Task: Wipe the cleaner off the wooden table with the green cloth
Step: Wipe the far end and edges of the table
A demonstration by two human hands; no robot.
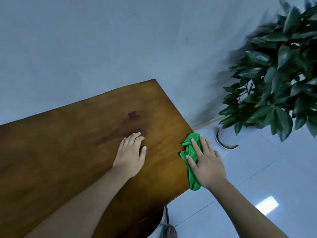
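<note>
The wooden table [68,143] fills the lower left of the head view, its right edge running down toward me. A crumpled green cloth [190,148] lies on that right edge, partly hanging over it. My right hand [205,162] presses flat on the cloth, fingers spread. My left hand [131,155] rests palm down on the bare wood, left of the cloth and holding nothing. A dark wet-looking patch [133,115] marks the wood just beyond my left fingertips.
A large leafy plant [274,74] in a white pot [224,140] stands on the pale tiled floor right of the table. A grey wall [103,40] runs behind. My foot [169,231] and a stool edge [154,224] show below the table.
</note>
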